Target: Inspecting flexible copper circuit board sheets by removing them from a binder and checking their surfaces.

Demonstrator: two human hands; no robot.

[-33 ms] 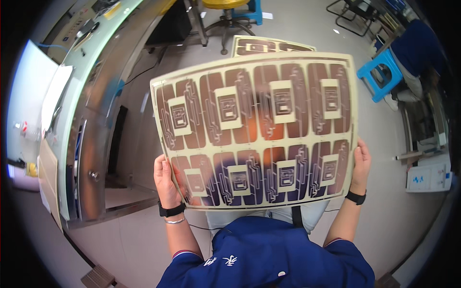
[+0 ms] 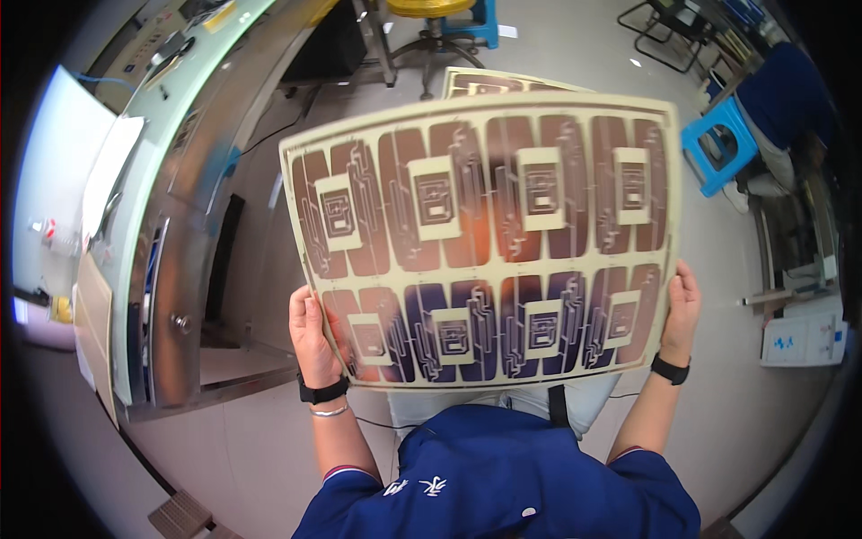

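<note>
Between my hands is a large copper-patterned circuit board panel [image 2: 489,274], held up in front of my lap with its face toward me. Several repeated units in two rows cover its pale surface, and the shiny copper mirrors dark blue and orange patches. My left hand [image 2: 316,340] grips the lower left edge, thumb in front. On the opposite side, my right hand [image 2: 681,310] grips the lower right edge; part of its fingers is hidden behind the panel. Past the top edge shows a second similar panel [image 2: 485,83], mostly covered; what supports it is hidden.
A glass-topped workbench [image 2: 135,184] with a metal front runs along my left. Ahead is a yellow round stool [image 2: 429,9]. To the right stand a blue plastic stool [image 2: 718,148], a person [image 2: 781,99] in dark blue, and a white box [image 2: 802,340].
The panel's upper right part has shifted slightly right and up, turning a little. Both hands keep their grip on it. The surroundings have shifted slightly in the view.
</note>
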